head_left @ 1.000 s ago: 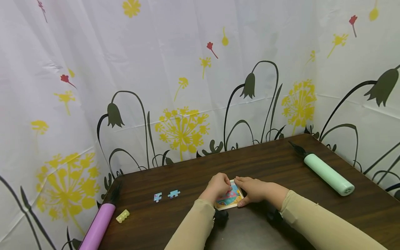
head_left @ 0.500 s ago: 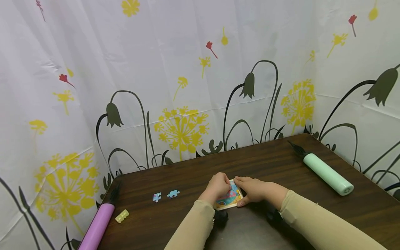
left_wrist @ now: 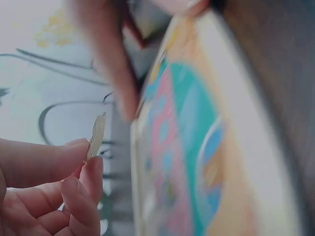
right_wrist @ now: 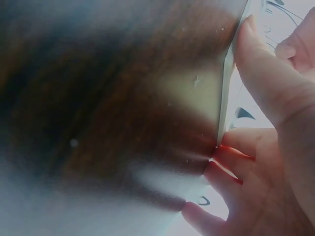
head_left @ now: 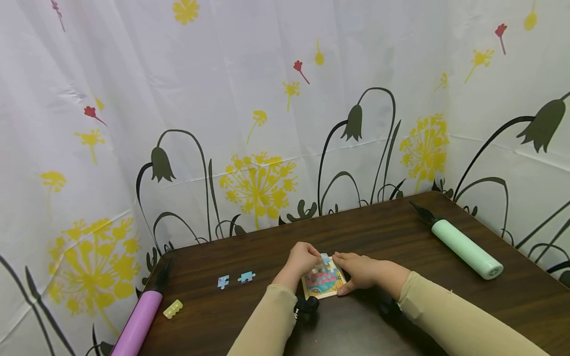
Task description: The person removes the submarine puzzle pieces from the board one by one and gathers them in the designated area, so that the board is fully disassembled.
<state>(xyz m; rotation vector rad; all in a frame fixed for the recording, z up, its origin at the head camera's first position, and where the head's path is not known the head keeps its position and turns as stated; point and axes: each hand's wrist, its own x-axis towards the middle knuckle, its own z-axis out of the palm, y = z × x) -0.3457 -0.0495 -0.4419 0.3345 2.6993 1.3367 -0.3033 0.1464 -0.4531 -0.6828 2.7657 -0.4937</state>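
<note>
My left hand (head_left: pixel 305 258) pinches a small jigsaw piece (left_wrist: pixel 97 135) between thumb and fingertips, raised over the far left part of a framed puzzle board (head_left: pixel 324 296). The piece appears nearly edge-on in the left wrist view. A pink and teal picture lies inside the board's pale frame. At the board's right side rests my right hand (head_left: pixel 364 271), thumb near the close corner and straight fingers at the far one. Its thumb (right_wrist: pixel 256 61) lies along the frame's edge in the right wrist view. Some of the picture is hidden behind the left fingers.
Two loose jigsaw pieces, one (head_left: pixel 223 282) beside another (head_left: pixel 246 277), lie left on the dark wooden table (head_left: pixel 378 237). Farther left are a small yellow bear-shaped thing (head_left: pixel 172 309) and a purple hand pump (head_left: pixel 135 326). A mint-green pump (head_left: pixel 465 247) lies at right. A patterned curtain (head_left: pixel 267 74) hangs behind.
My left hand has lifted off the board and shifted slightly left and away, holding a piece and uncovering more of the picture. My right hand keeps its place on the frame.
</note>
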